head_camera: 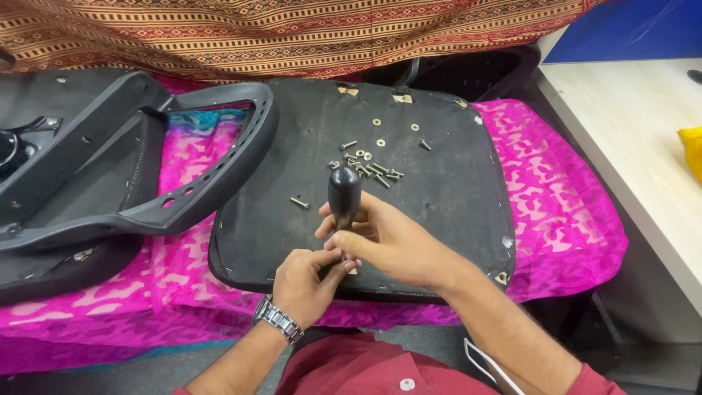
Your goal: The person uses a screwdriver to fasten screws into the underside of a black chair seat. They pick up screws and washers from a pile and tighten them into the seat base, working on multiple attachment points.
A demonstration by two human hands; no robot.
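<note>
The right hand [395, 241] is closed around the lower part of a screwdriver [344, 197], its fingers wrapped on the shaft just under the handle. The screwdriver stands nearly upright, and its rounded black handle rises clear above the fingers. The left hand [307, 281] sits just below and touching the right, its fingers curled shut and pinched at the lower end of the tool; what exactly lies between the fingertips is hidden. A metal wristwatch [278, 320] is on the left wrist.

Both hands work over the near edge of a black seat cushion [439, 183], which lies upside down with its dusty underside showing. The screwdriver is held above that near edge, in front of the person's body. Further back on the cushion lies a loose cluster of screws and washers [369, 164], with one bolt [299, 202] lying apart to the left. The cushion rests on a bright pink patterned cloth [563, 197]. To the left lies a black plastic chair frame [190, 168], partly over the cloth. A pale table [636, 124] runs along the right side.
</note>
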